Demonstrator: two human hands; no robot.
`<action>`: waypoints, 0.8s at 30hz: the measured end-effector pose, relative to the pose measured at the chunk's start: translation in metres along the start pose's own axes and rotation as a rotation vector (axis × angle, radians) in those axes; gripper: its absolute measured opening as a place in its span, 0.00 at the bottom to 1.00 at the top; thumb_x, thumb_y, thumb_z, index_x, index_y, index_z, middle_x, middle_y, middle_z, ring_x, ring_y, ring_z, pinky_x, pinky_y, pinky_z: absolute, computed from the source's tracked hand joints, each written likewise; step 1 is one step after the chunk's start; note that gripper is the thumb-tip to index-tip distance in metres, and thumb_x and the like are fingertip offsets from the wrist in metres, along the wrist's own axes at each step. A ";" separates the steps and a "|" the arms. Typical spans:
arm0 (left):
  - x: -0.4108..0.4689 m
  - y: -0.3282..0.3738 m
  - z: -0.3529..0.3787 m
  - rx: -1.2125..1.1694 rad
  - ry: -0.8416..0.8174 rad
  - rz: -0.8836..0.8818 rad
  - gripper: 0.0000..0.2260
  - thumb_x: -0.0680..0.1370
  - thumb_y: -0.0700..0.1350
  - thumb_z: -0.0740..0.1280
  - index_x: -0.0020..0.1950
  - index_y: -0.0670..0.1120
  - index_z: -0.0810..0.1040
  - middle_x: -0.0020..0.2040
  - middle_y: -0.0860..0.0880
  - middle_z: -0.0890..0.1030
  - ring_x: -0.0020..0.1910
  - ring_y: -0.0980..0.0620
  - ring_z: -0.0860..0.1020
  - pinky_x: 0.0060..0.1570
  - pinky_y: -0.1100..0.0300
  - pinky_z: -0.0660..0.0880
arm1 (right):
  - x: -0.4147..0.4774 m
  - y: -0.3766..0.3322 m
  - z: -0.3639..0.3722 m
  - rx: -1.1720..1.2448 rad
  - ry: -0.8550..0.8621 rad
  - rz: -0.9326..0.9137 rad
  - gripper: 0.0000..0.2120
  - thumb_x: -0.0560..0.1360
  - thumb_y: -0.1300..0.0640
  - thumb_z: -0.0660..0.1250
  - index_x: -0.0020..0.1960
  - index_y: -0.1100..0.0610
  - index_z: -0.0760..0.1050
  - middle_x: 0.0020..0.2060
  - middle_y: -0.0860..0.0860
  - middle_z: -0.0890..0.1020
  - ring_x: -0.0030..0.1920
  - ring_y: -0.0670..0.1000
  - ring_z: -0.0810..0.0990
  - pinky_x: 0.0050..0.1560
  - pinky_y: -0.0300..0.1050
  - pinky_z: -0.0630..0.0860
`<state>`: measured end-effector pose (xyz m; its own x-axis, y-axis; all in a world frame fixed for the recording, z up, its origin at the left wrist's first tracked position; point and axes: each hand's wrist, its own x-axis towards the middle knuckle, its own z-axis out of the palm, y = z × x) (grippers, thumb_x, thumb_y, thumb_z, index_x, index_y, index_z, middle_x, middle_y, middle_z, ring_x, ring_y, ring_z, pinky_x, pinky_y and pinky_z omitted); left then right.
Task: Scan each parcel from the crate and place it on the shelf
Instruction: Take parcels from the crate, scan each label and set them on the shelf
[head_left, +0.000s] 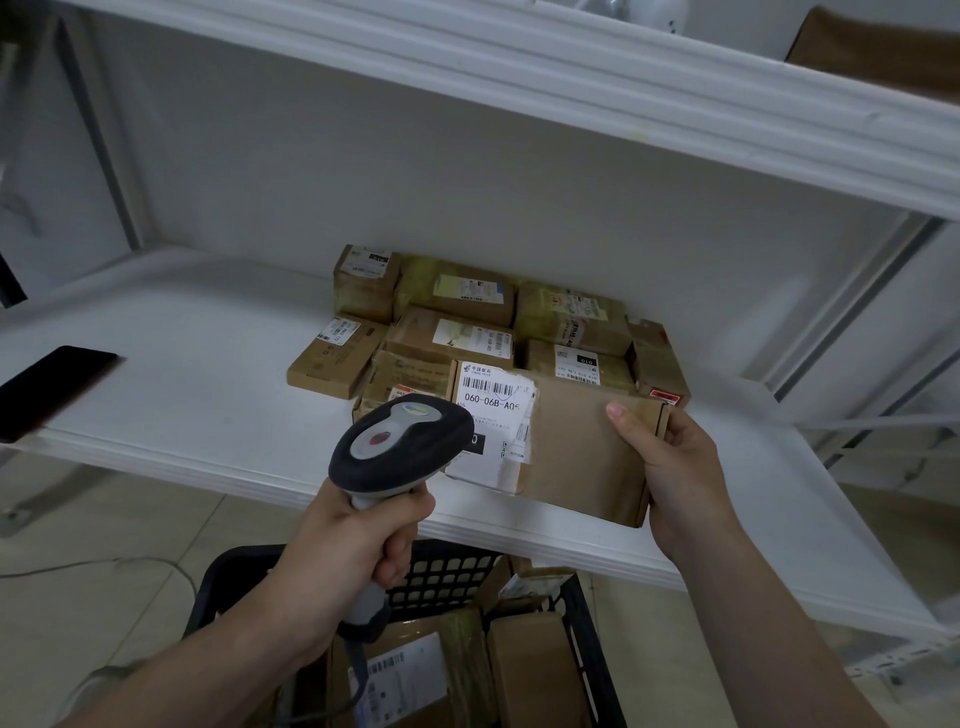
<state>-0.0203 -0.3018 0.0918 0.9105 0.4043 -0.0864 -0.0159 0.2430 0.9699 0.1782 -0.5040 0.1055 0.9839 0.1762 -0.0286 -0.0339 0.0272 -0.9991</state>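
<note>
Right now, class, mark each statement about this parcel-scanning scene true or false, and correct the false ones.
1. The left hand grips the scanner. True.
2. The right hand holds the labelled parcel by its right end. True.
3. The shelf is bare. False: several boxes sit on it.
4. The crate is empty. False: packages remain inside.
</note>
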 end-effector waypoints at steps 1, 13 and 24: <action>0.000 0.000 -0.001 0.003 -0.002 0.003 0.24 0.61 0.54 0.74 0.40 0.35 0.74 0.28 0.42 0.69 0.24 0.50 0.67 0.26 0.59 0.69 | 0.000 0.000 0.000 -0.004 0.003 -0.001 0.27 0.63 0.45 0.79 0.59 0.53 0.82 0.55 0.48 0.87 0.58 0.53 0.84 0.55 0.53 0.80; 0.000 -0.001 -0.001 0.042 0.005 -0.005 0.22 0.62 0.55 0.74 0.37 0.36 0.74 0.28 0.42 0.69 0.24 0.50 0.67 0.27 0.59 0.69 | 0.000 -0.001 0.001 -0.031 0.030 0.011 0.19 0.71 0.49 0.79 0.59 0.53 0.82 0.55 0.48 0.86 0.58 0.52 0.84 0.55 0.52 0.80; 0.002 -0.004 -0.001 0.016 0.011 -0.091 0.10 0.68 0.47 0.72 0.40 0.41 0.78 0.29 0.43 0.68 0.24 0.51 0.66 0.25 0.58 0.67 | 0.036 0.029 -0.043 -0.363 0.168 0.327 0.20 0.78 0.40 0.70 0.47 0.58 0.77 0.54 0.57 0.81 0.57 0.61 0.80 0.63 0.62 0.77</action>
<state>-0.0184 -0.3010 0.0877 0.9032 0.3913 -0.1765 0.0733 0.2646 0.9616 0.2202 -0.5389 0.0742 0.9477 -0.0429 -0.3164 -0.3107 -0.3518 -0.8830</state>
